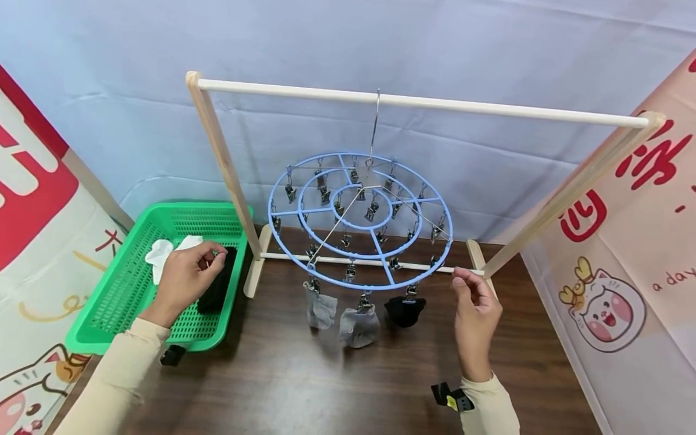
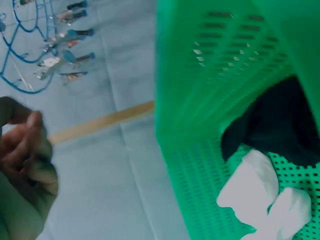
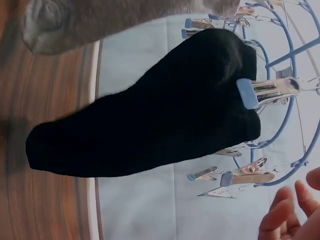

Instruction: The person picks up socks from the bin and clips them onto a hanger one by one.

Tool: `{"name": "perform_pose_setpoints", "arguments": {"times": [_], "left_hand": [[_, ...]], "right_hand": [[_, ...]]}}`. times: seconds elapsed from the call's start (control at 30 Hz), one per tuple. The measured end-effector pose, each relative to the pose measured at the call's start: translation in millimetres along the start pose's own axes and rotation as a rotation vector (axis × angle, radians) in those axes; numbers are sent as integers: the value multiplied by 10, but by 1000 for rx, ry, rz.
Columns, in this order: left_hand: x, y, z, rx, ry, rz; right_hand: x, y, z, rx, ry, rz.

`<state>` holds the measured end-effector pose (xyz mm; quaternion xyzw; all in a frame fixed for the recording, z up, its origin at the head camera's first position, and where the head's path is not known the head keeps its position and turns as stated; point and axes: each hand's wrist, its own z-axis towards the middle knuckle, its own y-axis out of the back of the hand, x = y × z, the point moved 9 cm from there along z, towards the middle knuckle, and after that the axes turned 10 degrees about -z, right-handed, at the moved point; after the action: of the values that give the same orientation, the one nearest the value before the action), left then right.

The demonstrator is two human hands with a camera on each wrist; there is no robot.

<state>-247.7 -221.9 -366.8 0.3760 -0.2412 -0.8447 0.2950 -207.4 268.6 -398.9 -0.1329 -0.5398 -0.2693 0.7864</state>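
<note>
My left hand [image 1: 187, 275] hovers over the green basket [image 1: 103, 308], its fingers loosely curled with nothing between them. Inside the basket lie white socks [image 2: 252, 187] and a black sock [image 2: 275, 125]. At the right side of the round blue clip hanger [image 1: 280, 235], my right hand [image 1: 477, 314] is raised, fingers loosely bent and holding nothing. A black sock [image 3: 160, 110] hangs from a metal clip [image 3: 272, 92] with blue tips, nearest to that hand. Two grey socks, one on the left [image 1: 321, 308] and one in the middle [image 1: 360, 326], hang beside it.
A wooden rack with a white top rail [image 1: 304, 92] carries the hanger by its metal hook [image 1: 375, 124]. Several bare clips dangle from the rings. The rack's right post [image 1: 576, 193] slants up beyond my right hand. Below is a dark wooden tabletop [image 1: 304, 386].
</note>
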Motion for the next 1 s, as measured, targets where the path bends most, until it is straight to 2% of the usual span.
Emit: {"name": "perform_pose_setpoints", "arguments": {"times": [0.07, 0.17, 0.33, 0.5, 0.57, 0.63, 0.73, 0.83, 1.0], "left_hand": [[99, -61, 5, 66, 52, 36], [258, -130, -7, 158, 156, 63], [510, -233, -46, 309, 327, 41], [724, -407, -133, 564, 489, -29], [786, -454, -160, 634, 534, -56], [849, -475, -172, 662, 569, -78], [938, -484, -169, 676, 580, -60], [1032, -527, -204, 721, 620, -55], [1194, -634, -339, 820, 754, -78]], "right_hand": [[-21, -21, 30, 30, 2, -68], [-69, -101, 52, 125, -12, -147], [-133, -236, 55, 296, -59, -156], [-143, -281, 67, 339, -75, -133], [-143, -284, 70, 333, -77, -128], [-148, -286, 69, 328, -83, -128], [-169, -273, 65, 310, -107, -140], [-199, -260, 64, 297, -134, -148], [-216, -258, 73, 288, -146, -144]]}}
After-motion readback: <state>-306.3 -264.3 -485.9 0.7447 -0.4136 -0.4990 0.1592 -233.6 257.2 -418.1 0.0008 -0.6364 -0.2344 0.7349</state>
